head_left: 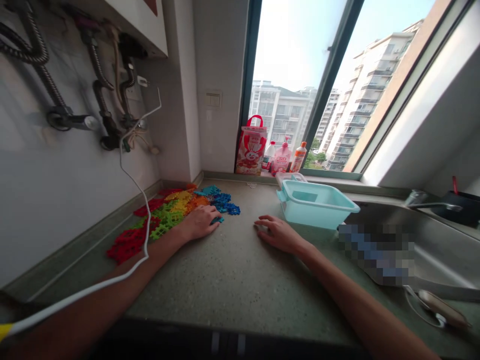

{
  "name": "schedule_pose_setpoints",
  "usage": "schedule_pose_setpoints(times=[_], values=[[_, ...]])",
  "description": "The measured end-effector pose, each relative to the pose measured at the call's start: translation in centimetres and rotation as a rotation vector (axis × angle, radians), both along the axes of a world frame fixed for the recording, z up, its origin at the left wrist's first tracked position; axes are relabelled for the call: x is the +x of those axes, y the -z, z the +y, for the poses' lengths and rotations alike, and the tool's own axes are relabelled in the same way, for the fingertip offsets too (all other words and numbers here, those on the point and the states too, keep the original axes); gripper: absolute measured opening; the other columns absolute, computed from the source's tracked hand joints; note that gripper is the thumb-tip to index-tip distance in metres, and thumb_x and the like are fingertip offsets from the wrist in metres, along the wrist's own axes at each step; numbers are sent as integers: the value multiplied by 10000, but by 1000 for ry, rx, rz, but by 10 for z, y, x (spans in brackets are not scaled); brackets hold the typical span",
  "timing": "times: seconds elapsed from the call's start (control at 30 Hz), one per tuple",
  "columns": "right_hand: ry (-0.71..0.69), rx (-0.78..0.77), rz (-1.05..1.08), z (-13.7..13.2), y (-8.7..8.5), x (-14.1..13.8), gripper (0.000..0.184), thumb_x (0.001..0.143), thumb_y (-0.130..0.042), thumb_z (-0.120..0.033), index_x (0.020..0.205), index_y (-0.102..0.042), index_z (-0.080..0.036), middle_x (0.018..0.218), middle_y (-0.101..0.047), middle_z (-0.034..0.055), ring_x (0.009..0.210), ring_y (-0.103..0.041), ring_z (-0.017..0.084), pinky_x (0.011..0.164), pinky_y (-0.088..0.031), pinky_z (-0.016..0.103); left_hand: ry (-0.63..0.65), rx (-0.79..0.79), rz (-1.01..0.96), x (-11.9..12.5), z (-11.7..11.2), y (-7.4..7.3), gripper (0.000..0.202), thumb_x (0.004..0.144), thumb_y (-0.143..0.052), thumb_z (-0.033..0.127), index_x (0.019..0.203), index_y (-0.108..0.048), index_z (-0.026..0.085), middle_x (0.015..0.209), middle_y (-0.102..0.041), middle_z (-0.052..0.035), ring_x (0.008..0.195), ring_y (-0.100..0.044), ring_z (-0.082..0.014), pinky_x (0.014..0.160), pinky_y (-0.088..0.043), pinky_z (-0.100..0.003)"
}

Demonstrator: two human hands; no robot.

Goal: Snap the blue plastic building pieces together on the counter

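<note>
My left hand (200,222) rests on the counter at the right side of the heap, its fingers closed over a small light-blue plastic interlocking piece (218,219), most of which they hide. Red (129,245), green (165,224), yellow (183,200), orange (197,201) and blue (224,202) interlocking pieces lie heaped roughly by colour behind and left of that hand. My right hand (277,234) lies on the counter with its fingers apart and nothing in them. Just behind it stands an open light-blue plastic bin (315,212); only part of its inside shows.
A white cable (133,175) hangs down across my left forearm. The sink (442,250) is at the right, with a blurred-out item at its edge. A red bag (252,150) and several bottles (282,157) stand by the window. Pipes (99,65) run along the left wall.
</note>
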State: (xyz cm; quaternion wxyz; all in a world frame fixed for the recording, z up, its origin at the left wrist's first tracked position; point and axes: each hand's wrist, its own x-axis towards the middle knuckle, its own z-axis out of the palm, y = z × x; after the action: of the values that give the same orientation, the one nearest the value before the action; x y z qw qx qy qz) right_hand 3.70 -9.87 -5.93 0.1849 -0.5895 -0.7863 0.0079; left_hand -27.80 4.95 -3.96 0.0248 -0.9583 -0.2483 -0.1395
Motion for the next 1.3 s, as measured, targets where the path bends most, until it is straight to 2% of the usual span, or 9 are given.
schedule_pose_setpoints(times=[0.1, 0.33, 0.5, 0.67, 0.8, 0.87, 0.97, 1.13, 1.3], values=[[68, 18, -76, -4, -9, 4, 408, 997, -553, -390, 1347, -712, -253, 1387, -684, 96, 1151, -707, 271, 1010, -542, 370, -15, 13, -2, 1, -1, 1, 279, 982, -561, 341, 1185, -723, 239, 1166, -695, -101, 1084, -652, -287, 1003, -466, -429], [583, 184, -193, -22, -51, 22, 284, 1003, -572, -413, 1149, -767, -267, 829, -778, 40, 763, -725, 240, 673, -448, 308, -21, 55, 20, 3, -7, -3, 294, 939, -572, 270, 1198, -700, 219, 1189, -701, -102, 1120, -634, -300, 1026, -440, -458], [787, 485, -189, -35, -71, 37, 490, 1012, -543, -481, 1432, -612, -238, 1205, -708, 131, 843, -672, 257, 645, -421, 310, -12, 125, -17, 10, -18, -4, 330, 951, -583, 304, 1258, -676, 226, 1251, -678, -114, 1184, -585, -321, 1042, -426, -475], [703, 409, -216, -31, -62, 54, 412, 1029, -532, -498, 1186, -759, -192, 1134, -698, 161, 1059, -586, 326, 742, -478, 346, -46, 205, 18, 42, -23, 5, 358, 991, -533, 297, 1322, -655, 234, 1460, -594, -146, 1338, -509, -354, 1084, -390, -510], [689, 424, -194, -28, -57, 60, 390, 1031, -551, -492, 1145, -772, -191, 1081, -709, 145, 1060, -573, 317, 794, -486, 359, -214, 257, 68, 73, -6, 5, 478, 1014, -519, 412, 1446, -585, 220, 1618, -452, -174, 1478, -386, -394, 1147, -328, -549], [676, 430, -181, -28, -58, 61, 367, 1030, -568, -477, 1116, -781, -191, 1072, -714, 135, 1057, -580, 310, 812, -488, 362, -338, 233, 88, 85, 5, 3, 624, 995, -531, 554, 1491, -550, 176, 1613, -442, -226, 1475, -381, -440, 1156, -297, -581], [648, 486, -148, -29, -60, 63, 345, 1027, -580, -462, 1112, -779, -194, 1135, -711, 128, 1049, -600, 302, 817, -500, 366, -419, 157, 118, 98, 17, -1, 793, 960, -495, 711, 1454, -581, 96, 1429, -592, -305, 1323, -535, -475, 1102, -335, -605], [438, 705, -81, -27, -61, 52, 308, 1025, -572, -357, 1234, -731, -195, 1276, -673, 128, 1091, -618, 296, 925, -532, 425, -300, 135, 143, 98, 9, 1, 699, 989, -458, 698, 1434, -618, 183, 1389, -650, -225, 1265, -606, -398, 1092, -384, -540], [20, 590, 4, -16, -40, 21, 286, 1006, -576, -262, 1255, -714, -240, 1361, -642, 115, 1167, -637, 261, 1009, -558, 421, -110, 156, 132, 71, -10, 8, 477, 1059, -461, 419, 1497, -581, 273, 1547, -558, -130, 1361, -569, -318, 1142, -386, -476]])
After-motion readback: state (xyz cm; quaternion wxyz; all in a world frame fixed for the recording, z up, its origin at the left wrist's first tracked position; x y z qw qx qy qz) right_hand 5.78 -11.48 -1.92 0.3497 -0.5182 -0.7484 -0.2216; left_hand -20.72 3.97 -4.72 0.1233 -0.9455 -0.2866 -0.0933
